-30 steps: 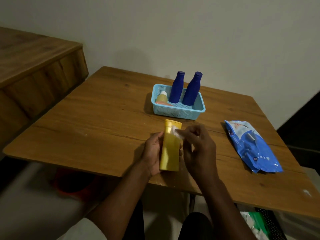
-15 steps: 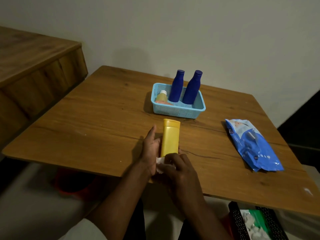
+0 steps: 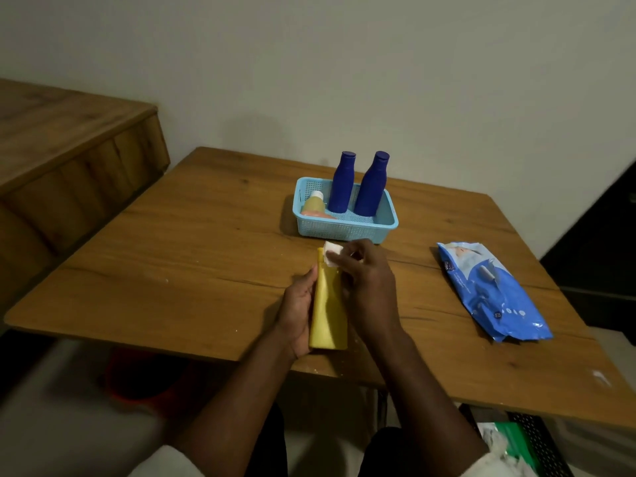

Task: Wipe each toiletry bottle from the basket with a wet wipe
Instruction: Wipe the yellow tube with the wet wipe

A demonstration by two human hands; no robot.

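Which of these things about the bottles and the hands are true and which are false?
1. The left hand holds the yellow bottle. True.
2. The right hand is wiping one of the blue bottles. False: it presses the white wipe on the yellow bottle's top end.
3. Two blue bottles stand upright in the basket. True.
4. The wipe packet lies inside the basket. False: it lies on the table, to the right of the basket.
5. The basket is red. False: it is light blue.
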